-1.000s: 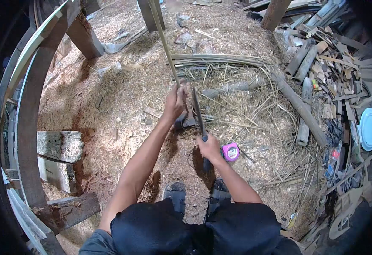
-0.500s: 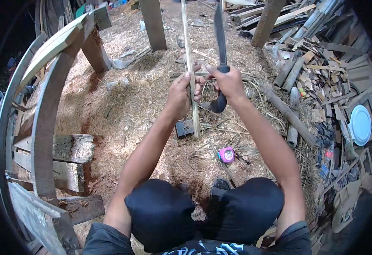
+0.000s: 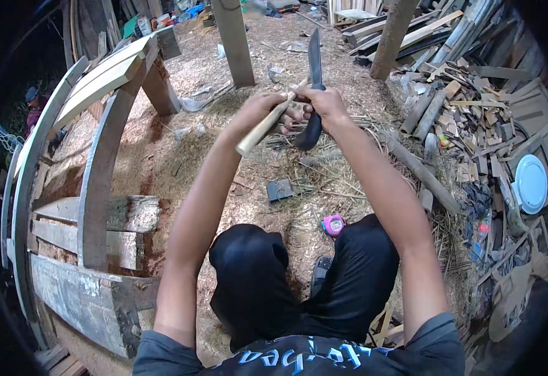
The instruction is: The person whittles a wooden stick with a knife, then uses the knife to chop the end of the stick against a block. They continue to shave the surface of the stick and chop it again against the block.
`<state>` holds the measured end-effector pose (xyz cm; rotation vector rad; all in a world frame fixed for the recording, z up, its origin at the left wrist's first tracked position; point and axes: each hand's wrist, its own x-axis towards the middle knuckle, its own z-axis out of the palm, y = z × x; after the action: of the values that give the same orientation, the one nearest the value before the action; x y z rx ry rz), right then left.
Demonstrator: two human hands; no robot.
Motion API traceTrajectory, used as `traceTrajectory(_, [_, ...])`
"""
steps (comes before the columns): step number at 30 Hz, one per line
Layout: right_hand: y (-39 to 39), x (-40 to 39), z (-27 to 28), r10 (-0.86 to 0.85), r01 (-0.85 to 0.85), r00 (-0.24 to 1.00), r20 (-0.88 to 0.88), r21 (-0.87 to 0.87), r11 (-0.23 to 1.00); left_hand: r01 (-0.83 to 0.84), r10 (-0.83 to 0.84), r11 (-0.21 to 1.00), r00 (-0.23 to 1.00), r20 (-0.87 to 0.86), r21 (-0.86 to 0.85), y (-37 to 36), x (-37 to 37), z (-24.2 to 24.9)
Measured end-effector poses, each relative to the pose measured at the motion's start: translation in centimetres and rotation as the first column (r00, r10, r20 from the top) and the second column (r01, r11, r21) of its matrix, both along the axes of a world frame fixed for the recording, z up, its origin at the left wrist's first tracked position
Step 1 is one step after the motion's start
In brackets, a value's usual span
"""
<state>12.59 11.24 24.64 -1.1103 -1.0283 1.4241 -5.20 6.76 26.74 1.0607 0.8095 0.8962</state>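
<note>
Your left hand (image 3: 268,108) closed round a pale stick (image 3: 263,127), your right hand (image 3: 324,108) gripping a dark-handled machete (image 3: 315,62), blade pointing away, a dark block (image 3: 279,190) and pink tape measure (image 3: 333,225) on the ground nearer you, curved timber frame (image 3: 102,169) to the left.

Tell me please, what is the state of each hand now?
Left hand: closed, holding the pale stick.
Right hand: closed, holding the large knife.
</note>
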Motion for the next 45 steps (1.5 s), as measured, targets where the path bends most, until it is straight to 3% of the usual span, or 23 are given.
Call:
traceTrajectory(1, [0.1,-0.1,-0.7,0.007,-0.007,1.0,-0.031,-0.009,1.0,0.007,-0.005,0.998,1.0,0.019,-0.066,0.0,0.0,0.5])
traceTrajectory(5, [-0.4,-0.5,-1.9,0.036,-0.062,0.988,-0.153,-0.168,0.984,-0.008,0.008,1.0,1.0,-0.001,0.017,-0.4,-0.7,1.4])
traceTrajectory(8, [-0.8,-1.4,-2.3,-0.007,-0.069,0.963,-0.27,-0.272,0.96,-0.108,0.111,0.993,0.99,0.086,-0.04,-1.0,-0.6,2.7])
traceTrajectory(12, [0.2,-3.0,-6.7,-0.073,-0.138,0.881,-0.468,-0.402,0.905,-0.142,0.155,0.98,0.984,-0.091,0.142,-1.6,-1.0,4.5])
traceTrajectory(14, [0.1,-4.1,-7.8,-0.14,-0.132,0.85,-0.508,-0.463,0.876,-0.133,0.332,0.828,0.899,-0.285,0.545,-2.4,-0.7,6.2])
traceTrajectory(15, [-0.4,-4.5,-7.8,-0.212,-0.097,0.825,-0.524,-0.501,0.86,-0.145,0.347,0.789,0.907,-0.238,0.597,-2.5,-0.8,6.2])
traceTrajectory(16, [-1.3,-4.9,-7.8,-0.285,-0.066,0.799,-0.53,-0.548,0.834,-0.144,0.457,0.679,0.851,-0.261,0.72,-2.9,-0.3,6.4])
traceTrajectory(18, [-1.5,-5.2,-8.8,-0.298,-0.069,0.803,-0.516,-0.578,0.813,-0.093,0.436,0.456,0.891,-0.131,0.885,-2.2,0.5,5.6])
traceTrajectory(19, [-1.8,-5.3,-9.7,-0.277,-0.102,0.792,-0.545,-0.565,0.819,-0.103,0.446,0.473,0.885,-0.137,0.875,-2.1,1.2,5.0])
traceTrajectory(21, [-2.3,-5.7,-10.3,-0.251,-0.139,0.786,-0.565,-0.556,0.819,-0.26,0.338,0.428,0.934,0.114,0.865,-1.8,2.6,4.1])
traceTrajectory(22, [-2.4,-5.8,-10.1,-0.219,-0.148,0.797,-0.563,-0.533,0.833,-0.274,0.35,0.432,0.929,0.12,0.859,-1.7,2.6,3.7])
traceTrajectory(24, [-2.9,-6.1,-10.2,-0.189,-0.166,0.808,-0.558,-0.524,0.835,-0.278,0.228,0.599,0.958,0.172,0.751,-1.9,2.3,3.1])
traceTrajectory(26, [-2.7,-6.1,-10.1,-0.214,-0.218,0.749,-0.627,-0.538,0.815,-0.306,0.314,0.634,0.941,0.125,0.71,-1.5,1.7,3.2])
traceTrajectory(28, [-3.5,-5.8,-8.3,-0.208,-0.213,0.778,-0.593,-0.56,0.8,-0.425,0.334,0.702,0.905,0.263,0.571,-0.6,1.6,4.0])
traceTrajectory(30, [-4.0,-5.2,-7.4,-0.112,-0.221,0.852,-0.511,-0.547,0.808,-0.498,0.442,0.689,0.865,0.239,0.526,0.1,2.0,5.0])
traceTrajectory(32, [-4.3,-3.8,-6.9,-0.064,-0.222,0.898,-0.435,-0.574,0.788,-0.532,0.408,0.796,0.823,0.395,0.287,2.0,1.4,5.1])
traceTrajectory(33, [-4.6,-2.9,-6.6,0.096,-0.244,0.954,-0.286,-0.543,0.804,-0.39,0.216,0.851,0.869,0.445,0.351,2.9,-0.1,4.5])
traceTrajectory(36, [-5.3,-0.1,-8.3,0.413,-0.284,0.886,0.209,-0.459,0.842,-0.494,0.359,0.74,0.864,0.353,0.456,4.2,1.6,3.8])
traceTrajectory(38, [-7.4,1.5,-8.9,0.334,-0.217,0.849,0.41,-0.306,0.927,-0.495,0.42,0.722,0.869,0.263,0.484,4.2,1.9,2.9])
traceTrajectory(41, [-8.8,2.9,-9.8,0.165,-0.053,0.828,0.536,-0.219,0.974,-0.519,0.447,0.716,0.854,0.266,0.466,4.8,2.4,0.2])
traceTrajectory(42, [-8.8,3.5,-12.5,0.16,-0.065,0.77,0.617,-0.173,0.983,-0.536,0.459,0.736,0.844,0.277,0.413,4.7,2.5,-0.4])
traceTrajectory(44, [-8.8,3.4,-12.1,0.148,-0.043,0.894,0.422,-0.249,0.968,-0.537,0.462,0.76,0.842,0.278,0.366,4.8,2.7,-1.1])
traceTrajectory(45, [-8.6,3.2,-12.2,0.143,-0.038,0.898,0.415,-0.25,0.967,-0.551,0.46,0.762,0.831,0.314,0.341,4.8,2.8,-1.4])
